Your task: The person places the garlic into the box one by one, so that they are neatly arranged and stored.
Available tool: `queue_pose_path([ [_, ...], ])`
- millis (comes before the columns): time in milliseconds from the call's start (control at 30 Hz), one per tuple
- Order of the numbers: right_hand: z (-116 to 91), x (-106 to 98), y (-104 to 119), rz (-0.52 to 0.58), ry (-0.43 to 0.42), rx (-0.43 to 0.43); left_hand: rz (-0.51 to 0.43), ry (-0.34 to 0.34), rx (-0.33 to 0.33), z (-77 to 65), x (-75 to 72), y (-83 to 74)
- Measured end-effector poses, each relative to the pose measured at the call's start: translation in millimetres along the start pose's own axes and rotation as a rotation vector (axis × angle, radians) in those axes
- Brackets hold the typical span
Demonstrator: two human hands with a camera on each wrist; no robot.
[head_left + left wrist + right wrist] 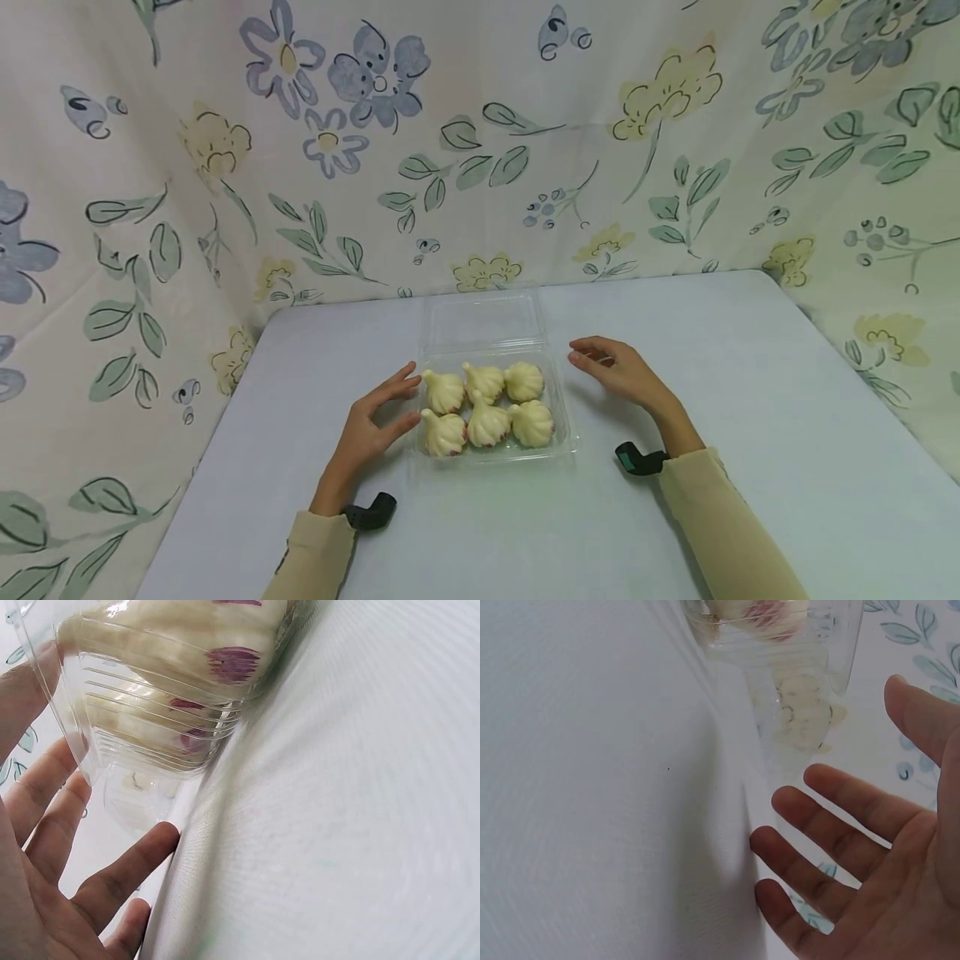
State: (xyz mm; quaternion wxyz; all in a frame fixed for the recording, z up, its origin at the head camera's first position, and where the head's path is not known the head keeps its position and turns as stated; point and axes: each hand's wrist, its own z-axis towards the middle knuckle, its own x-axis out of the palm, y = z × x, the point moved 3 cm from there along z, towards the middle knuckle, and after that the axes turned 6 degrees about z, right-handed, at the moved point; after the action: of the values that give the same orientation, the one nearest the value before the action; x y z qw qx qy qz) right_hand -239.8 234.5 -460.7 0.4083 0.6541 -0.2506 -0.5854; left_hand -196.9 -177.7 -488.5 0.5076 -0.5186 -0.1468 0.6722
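A clear plastic clamshell box (566,442) lies on the table with its lid (483,321) folded back toward the wall. Several pale garlic bulbs (489,423) with purple marks sit inside it in two rows. My left hand (375,421) is at the box's left side with fingers spread; in the left wrist view its thumb and upper fingers (49,784) meet the clear rim. My right hand (618,367) hovers right of the box, apart from it, holding nothing. The right wrist view shows its fingers (825,832) loosely extended, with the box's corner (844,645) beyond them.
A white-covered table (675,325) extends around the box on all sides. Floral cloth (480,100) hangs behind the table and along its left and right. Dark wrist-worn devices sit below each hand, by the sleeves (720,517).
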Motion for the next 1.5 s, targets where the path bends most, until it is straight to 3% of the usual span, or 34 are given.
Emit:
queue_pose_path([
  [467,10,4,-2,-0.028,-0.003,0.009,0.004,-0.013,0.003,0.2,0.2,-2.8],
  [833,43,10,-3,-0.008,-0.023,0.044,-0.016,-0.007,-0.036,-0.6,-0.6,0.2],
  [1100,67,19,-1,0.024,-0.077,0.05,-0.005,-0.001,-0.02,-2.3,0.7,3.1],
  [1500,85,32,3,0.086,-0.093,0.064,-0.008,-0.006,-0.009,-0.9,-0.7,-2.2],
])
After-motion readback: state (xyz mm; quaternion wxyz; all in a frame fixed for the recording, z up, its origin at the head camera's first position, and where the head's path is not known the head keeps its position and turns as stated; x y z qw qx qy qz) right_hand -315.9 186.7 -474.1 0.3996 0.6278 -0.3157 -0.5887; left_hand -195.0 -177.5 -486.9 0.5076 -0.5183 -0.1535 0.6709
